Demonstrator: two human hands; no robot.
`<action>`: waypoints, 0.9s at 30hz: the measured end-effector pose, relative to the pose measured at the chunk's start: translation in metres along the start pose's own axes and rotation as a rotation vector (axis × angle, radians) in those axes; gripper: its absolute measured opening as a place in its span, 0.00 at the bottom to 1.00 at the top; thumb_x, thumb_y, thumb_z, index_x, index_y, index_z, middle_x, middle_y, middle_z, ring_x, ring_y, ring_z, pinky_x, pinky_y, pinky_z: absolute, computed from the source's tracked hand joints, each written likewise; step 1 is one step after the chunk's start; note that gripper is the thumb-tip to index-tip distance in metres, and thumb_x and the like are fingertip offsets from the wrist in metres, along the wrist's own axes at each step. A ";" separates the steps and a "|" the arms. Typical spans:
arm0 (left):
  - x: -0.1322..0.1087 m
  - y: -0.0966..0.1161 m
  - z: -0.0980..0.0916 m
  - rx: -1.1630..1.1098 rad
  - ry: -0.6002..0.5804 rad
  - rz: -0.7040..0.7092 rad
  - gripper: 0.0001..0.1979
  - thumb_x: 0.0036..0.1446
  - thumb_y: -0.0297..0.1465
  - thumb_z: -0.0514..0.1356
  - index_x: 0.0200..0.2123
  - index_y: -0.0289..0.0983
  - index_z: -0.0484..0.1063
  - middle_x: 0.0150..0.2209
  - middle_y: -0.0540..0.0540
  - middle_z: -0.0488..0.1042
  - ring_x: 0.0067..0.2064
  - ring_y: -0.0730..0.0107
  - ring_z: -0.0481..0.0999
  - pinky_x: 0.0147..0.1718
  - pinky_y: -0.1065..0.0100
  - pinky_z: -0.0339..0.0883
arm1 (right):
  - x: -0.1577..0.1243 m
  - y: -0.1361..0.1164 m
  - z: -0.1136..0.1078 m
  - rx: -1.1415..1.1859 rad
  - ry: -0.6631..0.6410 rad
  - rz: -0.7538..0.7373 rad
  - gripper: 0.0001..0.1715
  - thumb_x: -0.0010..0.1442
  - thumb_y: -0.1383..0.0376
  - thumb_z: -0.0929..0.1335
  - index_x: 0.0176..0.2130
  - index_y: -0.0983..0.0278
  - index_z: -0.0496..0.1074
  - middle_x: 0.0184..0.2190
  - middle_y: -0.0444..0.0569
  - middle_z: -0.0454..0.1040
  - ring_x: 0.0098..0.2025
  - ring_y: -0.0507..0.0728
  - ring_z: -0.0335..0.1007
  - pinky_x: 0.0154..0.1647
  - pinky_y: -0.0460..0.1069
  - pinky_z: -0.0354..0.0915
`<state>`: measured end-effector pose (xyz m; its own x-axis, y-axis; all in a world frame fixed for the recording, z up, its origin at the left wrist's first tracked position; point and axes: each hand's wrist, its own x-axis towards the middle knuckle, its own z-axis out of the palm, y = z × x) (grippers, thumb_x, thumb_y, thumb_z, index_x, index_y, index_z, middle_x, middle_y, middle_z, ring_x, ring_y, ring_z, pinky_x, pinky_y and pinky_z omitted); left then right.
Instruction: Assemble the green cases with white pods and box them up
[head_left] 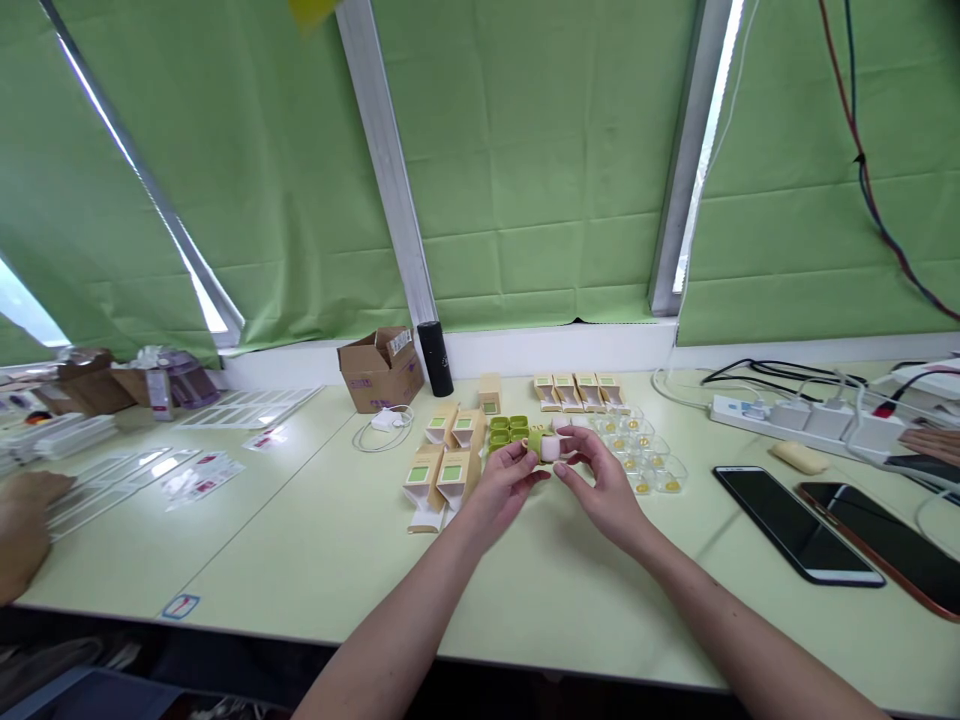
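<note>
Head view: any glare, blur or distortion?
Head view: daylight glares beside the blinds; sheets at left shine; a co-worker's hand at the left edge is blurred; left hand and right hand look fairly sharp; posts lean, probably lens distortion.

Counter [300, 560], bearing: small cartons [441, 465], standing left of tubs [510, 430]; plastic cups [645, 450], sitting right; jar [550, 449], being held between tubs and cups; carton row [576, 390], lying behind; flask [435, 358], standing right of cardboard box [379, 372]; charger [387, 419], lying before box; phones [795, 522], lying before power strip [801, 427], far right.
</note>
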<state>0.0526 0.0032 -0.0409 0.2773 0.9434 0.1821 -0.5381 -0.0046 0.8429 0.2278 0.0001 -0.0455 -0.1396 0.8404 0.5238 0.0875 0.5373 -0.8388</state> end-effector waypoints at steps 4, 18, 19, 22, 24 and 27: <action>0.004 -0.004 -0.008 -0.075 0.137 0.013 0.17 0.51 0.34 0.77 0.41 0.35 0.80 0.44 0.41 0.81 0.43 0.66 0.79 0.43 0.66 0.72 | 0.007 -0.001 -0.008 0.014 0.051 0.052 0.23 0.62 0.56 0.72 0.54 0.58 0.70 0.46 0.52 0.80 0.49 0.63 0.76 0.51 0.60 0.70; 0.008 -0.001 -0.012 -0.201 0.278 0.034 0.14 0.51 0.31 0.77 0.38 0.35 0.78 0.38 0.45 0.81 0.39 0.69 0.78 0.41 0.66 0.72 | 0.000 0.005 -0.112 -0.743 0.037 -0.161 0.09 0.62 0.62 0.70 0.37 0.55 0.83 0.40 0.53 0.80 0.49 0.68 0.70 0.51 0.63 0.66; 0.008 -0.002 -0.012 -0.201 0.276 0.035 0.14 0.51 0.31 0.77 0.38 0.35 0.78 0.38 0.45 0.81 0.39 0.69 0.78 0.40 0.66 0.72 | -0.005 0.012 -0.118 -0.854 0.012 -0.185 0.10 0.61 0.64 0.70 0.38 0.55 0.83 0.41 0.54 0.79 0.50 0.69 0.69 0.52 0.64 0.65; 0.008 -0.003 -0.013 -0.203 0.272 0.036 0.15 0.50 0.31 0.78 0.38 0.34 0.78 0.37 0.45 0.80 0.38 0.69 0.78 0.40 0.66 0.71 | -0.016 0.030 -0.126 -1.086 -0.060 -0.228 0.12 0.59 0.67 0.71 0.41 0.54 0.84 0.47 0.55 0.77 0.54 0.72 0.65 0.52 0.66 0.63; 0.009 -0.003 -0.014 -0.201 0.270 0.036 0.16 0.49 0.31 0.78 0.38 0.34 0.78 0.37 0.45 0.80 0.38 0.69 0.78 0.40 0.66 0.71 | -0.019 0.036 -0.126 -1.159 -0.083 -0.245 0.12 0.60 0.69 0.70 0.38 0.55 0.83 0.48 0.56 0.76 0.56 0.73 0.63 0.52 0.66 0.62; 0.008 -0.002 -0.015 -0.195 0.265 0.039 0.16 0.49 0.32 0.78 0.37 0.34 0.78 0.37 0.45 0.80 0.39 0.69 0.78 0.39 0.66 0.71 | -0.023 0.036 -0.119 -1.190 -0.087 -0.255 0.13 0.60 0.72 0.69 0.34 0.56 0.81 0.49 0.57 0.74 0.56 0.72 0.62 0.52 0.66 0.62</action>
<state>0.0446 0.0161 -0.0486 0.0507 0.9973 0.0531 -0.6938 -0.0031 0.7201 0.3511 0.0086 -0.0696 -0.3459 0.7183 0.6037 0.8905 0.4540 -0.0300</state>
